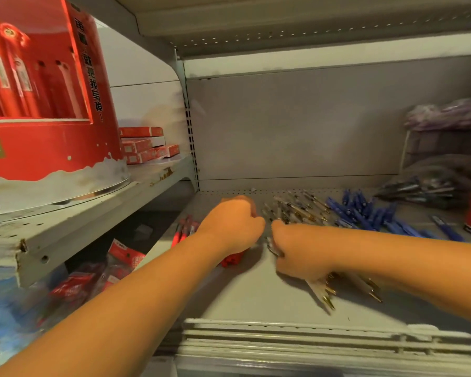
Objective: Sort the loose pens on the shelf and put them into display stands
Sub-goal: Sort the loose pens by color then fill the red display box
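Now right grip (297,254) is clutching clear gold-tipped pens (324,295), left grip (234,227) curling round red pens (233,260). Shelf (256,295) front is lying open.

A stationery shop; metal shelving (256,289), boxed pen display stand (52,104).

Matt painted metal shelf (256,292); glossy red cardboard display stand (52,137)

One head-worn view (wide-angle) looks forward and down, close over the shelf (256,295).
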Tool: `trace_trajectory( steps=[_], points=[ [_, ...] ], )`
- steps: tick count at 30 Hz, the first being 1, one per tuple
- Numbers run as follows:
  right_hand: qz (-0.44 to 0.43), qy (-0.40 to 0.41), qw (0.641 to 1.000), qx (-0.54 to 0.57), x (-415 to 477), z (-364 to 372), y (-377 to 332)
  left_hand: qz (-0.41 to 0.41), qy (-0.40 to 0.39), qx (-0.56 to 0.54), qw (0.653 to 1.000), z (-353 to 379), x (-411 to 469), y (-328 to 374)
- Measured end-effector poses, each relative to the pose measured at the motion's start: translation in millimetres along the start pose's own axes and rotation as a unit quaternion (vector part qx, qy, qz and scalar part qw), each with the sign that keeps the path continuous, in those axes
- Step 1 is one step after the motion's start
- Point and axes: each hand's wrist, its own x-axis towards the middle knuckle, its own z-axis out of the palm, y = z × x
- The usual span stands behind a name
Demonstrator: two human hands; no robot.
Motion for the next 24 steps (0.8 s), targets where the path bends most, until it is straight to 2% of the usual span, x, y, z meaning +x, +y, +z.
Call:
trace_trajectory(
  steps=[3, 6, 8, 12, 14, 16, 17, 20, 22, 24],
  points=[
    [0.031, 0.088, 0.979, 0.183, 16.2, -9.2, 10.3, -0.076, -0.046, -0.141, 0.986, 3.5, -0.5, 4.7],
    [0.049, 0.180, 0.932, 0.311, 30.1, -7.6, 18.2, -0.158, -0.088, -0.329, 0.927, 2.8, -1.3, 7.5],
    [0.050, 0.206, 0.905, 0.370, 36.6, -2.1, 20.8, -0.177, -0.094, -0.392, 0.898, -0.7, -0.5, 6.9],
    [0.039, 0.163, 0.815, 0.554, 38.3, 2.2, 18.9, -0.205, -0.090, -0.424, 0.878, -3.4, 2.5, -1.2],
    [0.046, 0.131, 0.800, 0.584, 37.3, 2.3, 16.7, -0.219, -0.083, -0.407, 0.883, -2.6, 6.0, -3.8],
    [0.060, 0.125, 0.808, 0.573, 37.3, 1.4, 17.0, -0.223, -0.082, -0.388, 0.890, -2.3, 11.5, -3.5],
    [0.074, 0.130, 0.823, 0.547, 36.6, 0.8, 17.8, -0.223, -0.079, -0.377, 0.895, -3.3, 13.6, -2.2],
    [0.116, 0.155, 0.913, 0.360, 32.3, -1.6, 26.2, -0.226, -0.080, -0.345, 0.907, -4.8, 22.4, 2.8],
    [0.119, 0.132, 0.913, 0.366, 30.2, -2.0, 29.0, -0.232, -0.098, -0.313, 0.916, -4.1, 27.9, 7.7],
    [0.122, 0.101, 0.882, 0.444, 30.5, -1.0, 28.6, -0.237, -0.127, -0.269, 0.925, -1.6, 33.2, 11.7]
  ],
)
